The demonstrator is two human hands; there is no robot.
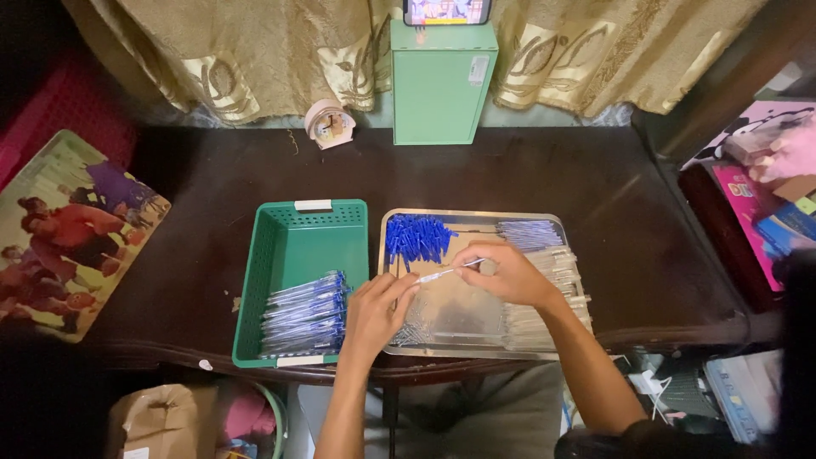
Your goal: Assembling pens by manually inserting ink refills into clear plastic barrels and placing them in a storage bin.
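— Fingers of both hands met on 1 thin clear pen barrel (442, 274) above the metal tray (473, 216), right?

— Yes. The left hand (378, 310) pinched its near end, fingers closed around it; the right hand (508, 274) gripped the far end, thumb and forefinger shut on it.

— How would it handle?

— Light, stiff, slick plastic, I judged; best held near the ends, as it was.

— What lay around the fingers?

— Blue caps (415, 238) just beyond them, clear barrels (544, 289) under the right wrist, finished pens (306, 314) in the green basket (280, 255) beside the left hand.
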